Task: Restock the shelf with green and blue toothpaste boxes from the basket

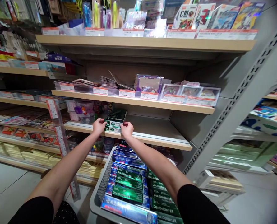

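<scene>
My left hand (99,126) and my right hand (127,128) pinch the two ends of green-and-white toothpaste boxes (113,125) at the front of a shelf. Behind these, a row of similar dark green boxes (117,114) runs back into the shelf. Below my arms stands a grey plastic basket (98,193). It holds stacked green Doc.Golden toothpaste boxes (127,193) and blue toothpaste boxes (129,209). My right forearm hides part of the basket's contents.
The wooden shelf board (161,141) extends right of my hands. Clear tubs (85,112) stand to their left. Overhead, another shelf (133,101) carries packets and price tags. A slotted metal upright (236,96) rises on the right, and a label strip (59,133) hangs at left.
</scene>
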The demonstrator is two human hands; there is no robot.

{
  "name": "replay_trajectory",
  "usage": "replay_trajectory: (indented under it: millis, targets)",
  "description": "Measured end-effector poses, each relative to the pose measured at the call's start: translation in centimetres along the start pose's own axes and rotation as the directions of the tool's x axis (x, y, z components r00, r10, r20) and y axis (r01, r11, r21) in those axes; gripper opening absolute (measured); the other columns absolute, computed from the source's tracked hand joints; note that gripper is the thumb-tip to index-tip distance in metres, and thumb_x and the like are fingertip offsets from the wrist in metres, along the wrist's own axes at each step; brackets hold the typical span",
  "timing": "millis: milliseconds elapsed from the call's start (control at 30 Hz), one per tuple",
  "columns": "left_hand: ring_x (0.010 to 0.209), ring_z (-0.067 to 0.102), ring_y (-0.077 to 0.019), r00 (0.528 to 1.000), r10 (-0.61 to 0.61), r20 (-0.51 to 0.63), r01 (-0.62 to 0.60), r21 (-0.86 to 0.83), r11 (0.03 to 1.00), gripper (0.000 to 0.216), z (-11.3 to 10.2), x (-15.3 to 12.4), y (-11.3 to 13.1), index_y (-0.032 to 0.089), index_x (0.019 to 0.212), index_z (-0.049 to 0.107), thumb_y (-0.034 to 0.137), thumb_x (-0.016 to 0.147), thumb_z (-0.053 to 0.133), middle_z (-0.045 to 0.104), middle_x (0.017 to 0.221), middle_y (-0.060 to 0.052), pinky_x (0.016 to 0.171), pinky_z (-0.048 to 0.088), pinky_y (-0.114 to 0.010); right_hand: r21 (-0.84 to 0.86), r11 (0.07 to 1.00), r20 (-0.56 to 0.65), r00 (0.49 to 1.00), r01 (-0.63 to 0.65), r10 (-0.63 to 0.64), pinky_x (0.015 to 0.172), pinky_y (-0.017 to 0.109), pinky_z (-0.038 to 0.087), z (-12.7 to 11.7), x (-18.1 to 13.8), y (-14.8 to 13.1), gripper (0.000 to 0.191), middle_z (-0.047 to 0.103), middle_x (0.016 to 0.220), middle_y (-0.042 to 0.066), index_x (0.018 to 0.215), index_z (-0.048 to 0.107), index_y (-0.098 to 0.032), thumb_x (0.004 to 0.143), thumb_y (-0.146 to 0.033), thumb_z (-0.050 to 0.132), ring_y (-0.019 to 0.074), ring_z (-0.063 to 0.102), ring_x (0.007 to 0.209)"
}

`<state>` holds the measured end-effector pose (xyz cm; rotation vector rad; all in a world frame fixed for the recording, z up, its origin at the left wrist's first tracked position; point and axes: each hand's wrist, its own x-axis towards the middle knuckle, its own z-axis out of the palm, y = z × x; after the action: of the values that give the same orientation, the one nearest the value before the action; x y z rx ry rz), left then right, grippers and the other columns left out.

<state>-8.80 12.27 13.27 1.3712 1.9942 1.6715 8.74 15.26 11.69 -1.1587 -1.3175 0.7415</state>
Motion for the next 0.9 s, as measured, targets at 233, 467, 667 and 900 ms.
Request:
replay_trajectory:
  millis: [233, 467, 667, 900]
  targets:
    - [0.086, 0.069, -0.0187, 0.999, 0.035, 0.019, -0.034, -0.039, 0.999, 0.016, 1.2, 1.3, -1.1, 0.016, 0.087, 0.062, 0.021, 0.073, 0.066, 0.072, 0.093, -0.007, 0.083, 0.052, -0.029, -0.073, 0.997, -0.035, 0.999, 0.024, -0.026, 0.08, 0.028, 0.052, 0.4, 0.6, 0.6, 0.017, 0.072, 0.088, 0.008, 0.09, 0.064, -0.015, 0.073, -0.018, 0.065, 0.019, 0.068, 0.082]
    - [0.085, 0.069, -0.0213, 0.998, 0.058, 0.023, -0.058, -0.006, 0.998, 0.018, 1.8, 2.1, -1.5, 0.016, 0.09, 0.061, 0.022, 0.073, 0.065, 0.072, 0.092, -0.01, 0.081, 0.052, -0.032, -0.112, 0.993, -0.024, 0.999, 0.023, -0.026, 0.086, 0.031, 0.05, 0.5, 1.2, 0.5, 0.015, 0.071, 0.091, 0.007, 0.09, 0.064, -0.017, 0.075, -0.018, 0.063, 0.0197, 0.067, 0.087]
    - [0.085, 0.068, -0.0241, 0.989, 0.139, 0.045, -0.143, 0.102, 0.985, 0.019, 1.1, 1.4, -1.0, 0.018, 0.093, 0.061, 0.025, 0.076, 0.064, 0.072, 0.091, -0.011, 0.083, 0.051, -0.035, -0.124, 0.992, -0.037, 0.999, 0.001, -0.006, 0.089, 0.033, 0.05, 0.4, 1.0, 0.3, 0.014, 0.071, 0.091, 0.007, 0.088, 0.062, -0.018, 0.074, -0.019, 0.064, 0.0202, 0.067, 0.089]
    - [0.098, 0.065, -0.0235, 0.964, 0.266, 0.011, -0.266, 0.023, 0.964, 0.029, -0.9, -2.2, -1.1, 0.017, 0.108, 0.056, 0.031, 0.083, 0.057, 0.067, 0.105, -0.013, 0.089, 0.051, -0.035, 0.168, 0.986, 0.043, 0.999, 0.019, -0.027, 0.084, 0.028, 0.054, -2.4, -1.3, 0.6, 0.026, 0.066, 0.101, 0.007, 0.095, 0.058, -0.017, 0.071, -0.024, 0.067, 0.0171, 0.067, 0.093]
